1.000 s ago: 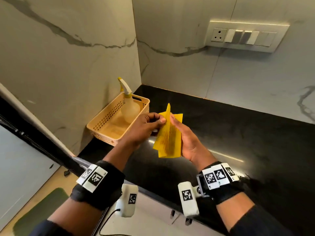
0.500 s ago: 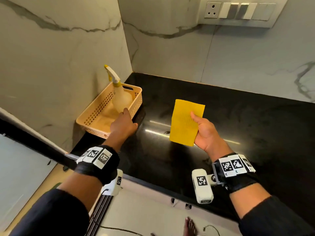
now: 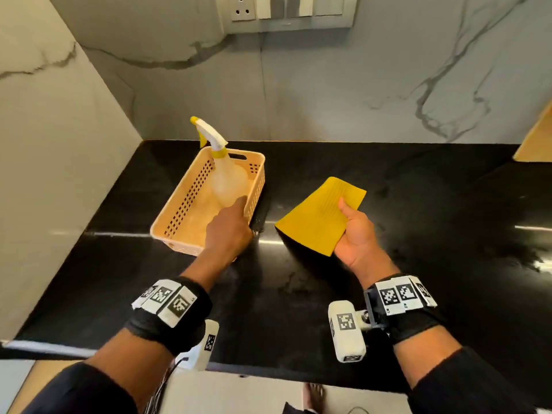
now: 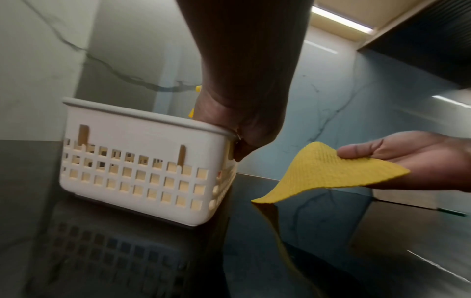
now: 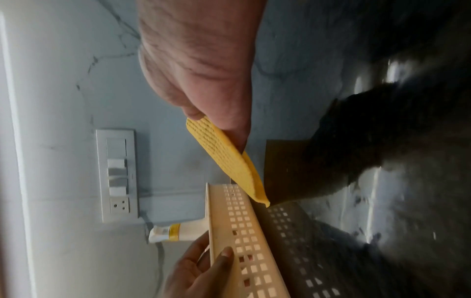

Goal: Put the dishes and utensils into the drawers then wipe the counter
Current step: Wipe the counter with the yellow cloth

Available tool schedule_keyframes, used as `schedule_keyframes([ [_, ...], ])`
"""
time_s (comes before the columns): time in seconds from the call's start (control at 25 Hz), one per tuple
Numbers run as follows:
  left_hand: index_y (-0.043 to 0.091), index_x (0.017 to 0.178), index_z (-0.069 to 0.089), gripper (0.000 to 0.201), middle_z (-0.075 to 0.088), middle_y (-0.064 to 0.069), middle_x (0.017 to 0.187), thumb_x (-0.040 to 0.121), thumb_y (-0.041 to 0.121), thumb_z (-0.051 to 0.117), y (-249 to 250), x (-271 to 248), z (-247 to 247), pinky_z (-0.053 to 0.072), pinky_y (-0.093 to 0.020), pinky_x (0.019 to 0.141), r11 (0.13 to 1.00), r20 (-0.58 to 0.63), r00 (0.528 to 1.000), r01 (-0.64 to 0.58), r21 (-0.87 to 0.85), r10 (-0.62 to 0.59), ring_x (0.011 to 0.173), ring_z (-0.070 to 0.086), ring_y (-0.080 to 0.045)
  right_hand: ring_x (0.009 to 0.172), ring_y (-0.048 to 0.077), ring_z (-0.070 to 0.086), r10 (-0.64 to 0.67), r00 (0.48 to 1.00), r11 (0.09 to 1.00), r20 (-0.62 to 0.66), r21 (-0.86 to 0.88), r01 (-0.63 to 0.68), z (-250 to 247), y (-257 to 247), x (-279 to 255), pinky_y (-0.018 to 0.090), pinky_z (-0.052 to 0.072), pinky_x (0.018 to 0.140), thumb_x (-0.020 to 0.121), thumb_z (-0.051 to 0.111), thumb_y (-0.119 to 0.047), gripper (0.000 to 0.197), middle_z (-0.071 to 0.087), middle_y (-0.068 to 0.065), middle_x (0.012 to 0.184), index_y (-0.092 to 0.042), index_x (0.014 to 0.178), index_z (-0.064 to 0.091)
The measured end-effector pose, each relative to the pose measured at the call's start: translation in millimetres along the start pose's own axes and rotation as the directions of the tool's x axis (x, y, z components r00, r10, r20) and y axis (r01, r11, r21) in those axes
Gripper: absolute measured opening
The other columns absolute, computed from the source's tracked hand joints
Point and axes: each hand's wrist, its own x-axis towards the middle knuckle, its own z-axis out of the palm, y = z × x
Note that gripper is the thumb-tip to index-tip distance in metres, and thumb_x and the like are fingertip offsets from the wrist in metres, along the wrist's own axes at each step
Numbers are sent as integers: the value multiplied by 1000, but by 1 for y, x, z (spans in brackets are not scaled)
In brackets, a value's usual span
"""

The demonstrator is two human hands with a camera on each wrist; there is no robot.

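A beige perforated basket (image 3: 191, 210) stands on the black counter (image 3: 418, 234) at the left, with a pale spray bottle (image 3: 227, 180) upright in it. My left hand (image 3: 236, 216) grips the basket's right rim (image 4: 178, 123) near the front corner, thumb on the outer wall (image 5: 224, 258). My right hand (image 3: 349, 222) pinches a flat yellow cloth (image 3: 319, 216) by its right edge, thumb on top. The cloth (image 4: 328, 171) hangs just above the counter, right of the basket, its low corner about at the surface.
Marble walls close the counter at the left (image 3: 59, 144) and the back. A switch panel (image 3: 289, 10) is on the back wall. A wooden edge (image 3: 534, 141) juts in at the far right. The counter's front edge runs below my wrists.
My left hand let go of the cloth, reached to the basket and took its rim. The basket now stands off the left wall. My right hand holds the cloth unfolded and lower.
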Motion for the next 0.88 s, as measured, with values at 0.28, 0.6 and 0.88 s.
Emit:
schedule_keyframes([
  [0.28,37,144,35,58,61,-8,121,93,19,56,101,45,50,46,-38,80,958,161,950,-280,59,268,102,59,-28,98,33,65,-96,994,995,-50,19,97,-63,-57,-14,54,48,91,90,63,-13,9,69,16,106,-13,98,67],
  [0.6,38,148,34,53,59,-9,125,100,22,50,136,68,56,45,-38,84,864,274,839,-501,51,470,107,56,-27,109,39,64,-71,997,995,6,68,70,-64,-39,-25,54,51,89,87,65,-11,38,68,18,118,-11,125,62],
  [0.88,26,124,61,32,67,3,117,95,35,57,28,61,7,47,-39,92,819,-131,822,-566,-96,554,111,55,-18,116,41,57,-59,998,998,31,33,58,6,34,-20,57,43,101,77,64,-3,60,60,22,129,-7,136,50],
])
